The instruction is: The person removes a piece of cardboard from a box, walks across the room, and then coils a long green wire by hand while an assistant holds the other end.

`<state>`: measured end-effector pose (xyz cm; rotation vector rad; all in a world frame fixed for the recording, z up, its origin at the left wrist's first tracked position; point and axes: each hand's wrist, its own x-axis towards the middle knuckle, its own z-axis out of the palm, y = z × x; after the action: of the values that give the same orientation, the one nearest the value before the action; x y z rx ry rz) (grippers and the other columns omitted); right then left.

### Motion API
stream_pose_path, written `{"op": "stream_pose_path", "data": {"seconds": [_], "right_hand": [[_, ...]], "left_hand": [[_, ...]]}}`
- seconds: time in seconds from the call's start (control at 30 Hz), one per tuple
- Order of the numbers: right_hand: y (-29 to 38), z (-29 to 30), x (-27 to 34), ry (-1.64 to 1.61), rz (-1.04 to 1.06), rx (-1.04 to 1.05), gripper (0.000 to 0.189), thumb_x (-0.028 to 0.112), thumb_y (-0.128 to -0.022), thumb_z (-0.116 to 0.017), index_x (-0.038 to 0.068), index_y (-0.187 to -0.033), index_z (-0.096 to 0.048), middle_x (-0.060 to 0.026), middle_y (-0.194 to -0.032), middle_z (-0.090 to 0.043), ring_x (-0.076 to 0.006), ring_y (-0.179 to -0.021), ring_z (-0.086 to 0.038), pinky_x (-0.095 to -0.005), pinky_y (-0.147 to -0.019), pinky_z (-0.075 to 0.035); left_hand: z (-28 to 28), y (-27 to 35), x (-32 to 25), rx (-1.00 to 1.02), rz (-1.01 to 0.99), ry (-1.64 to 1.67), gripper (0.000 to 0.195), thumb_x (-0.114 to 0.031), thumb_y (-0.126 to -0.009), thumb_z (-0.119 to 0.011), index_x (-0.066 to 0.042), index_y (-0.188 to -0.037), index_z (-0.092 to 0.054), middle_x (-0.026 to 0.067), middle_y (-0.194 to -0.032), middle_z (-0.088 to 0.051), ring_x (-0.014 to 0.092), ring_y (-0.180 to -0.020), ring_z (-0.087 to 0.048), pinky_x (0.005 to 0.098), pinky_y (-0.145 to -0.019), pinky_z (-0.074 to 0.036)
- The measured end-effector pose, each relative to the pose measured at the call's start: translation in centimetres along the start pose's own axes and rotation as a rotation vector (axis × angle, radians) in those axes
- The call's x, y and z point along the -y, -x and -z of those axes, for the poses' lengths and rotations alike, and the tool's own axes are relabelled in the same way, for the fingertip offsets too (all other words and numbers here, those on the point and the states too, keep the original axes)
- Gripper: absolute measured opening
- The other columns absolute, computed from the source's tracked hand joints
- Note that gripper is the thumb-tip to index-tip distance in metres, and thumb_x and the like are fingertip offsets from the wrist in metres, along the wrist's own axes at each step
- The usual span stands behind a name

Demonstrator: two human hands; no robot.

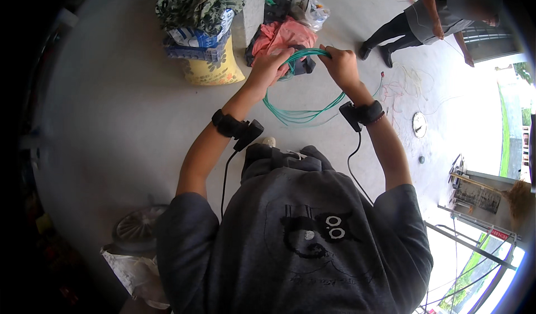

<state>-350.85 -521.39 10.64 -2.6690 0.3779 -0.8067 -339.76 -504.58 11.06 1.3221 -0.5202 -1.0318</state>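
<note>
A coil of thin green wire [299,116] hangs in a loose loop between my two hands, above the concrete floor. My left hand [268,69] grips its upper left part, with several strands bunched at the fingers. On the other side my right hand [341,62] is closed around the top right of the bundle. The lower strands droop in front of my body. From near my right wrist a green strand runs off toward a small red piece [382,74]. Both wrists carry black straps with cabled devices.
A yellow sack [213,64] with camouflage cloth [197,6] on top stands by a pillar [252,12]. Pink cloth [282,37] and a plastic bag [309,11] lie beside it. Another person [423,20] holds a thin line at right, near tangled wires [408,81] and a round disc [419,125].
</note>
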Motion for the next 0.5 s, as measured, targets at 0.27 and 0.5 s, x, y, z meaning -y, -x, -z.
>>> {"op": "stream_pose_path", "data": {"seconds": [0.27,0.5], "right_hand": [[-1.1,0.2,0.9,-0.04,-0.132,-0.21,0.034,0.026,-0.074,-0.064,-0.001,-0.056,-0.051,-0.0169,-0.047,-0.04,-0.0339,-0.044,-0.032,-0.0336,-0.04,-0.033],[-0.7,0.1,-0.2,-0.052,-0.084,-0.125,0.038,0.028,-0.076,-0.063,-0.001,-0.054,-0.05,-0.018,-0.046,-0.036,-0.0349,-0.046,-0.03,-0.0347,-0.039,-0.032]], "left_hand": [[-0.6,1.3,-0.4,-0.059,0.008,0.185,0.047,-0.04,-0.083,-0.05,-0.015,-0.048,-0.031,-0.0066,-0.042,-0.023,0.005,-0.034,-0.018,0.0231,-0.035,-0.011],[2.2,1.6,4.5,0.236,0.038,0.279,0.05,-0.047,-0.086,-0.038,-0.013,-0.051,-0.032,-0.0051,-0.044,-0.026,0.006,-0.037,-0.024,0.0222,-0.038,-0.018]]}}
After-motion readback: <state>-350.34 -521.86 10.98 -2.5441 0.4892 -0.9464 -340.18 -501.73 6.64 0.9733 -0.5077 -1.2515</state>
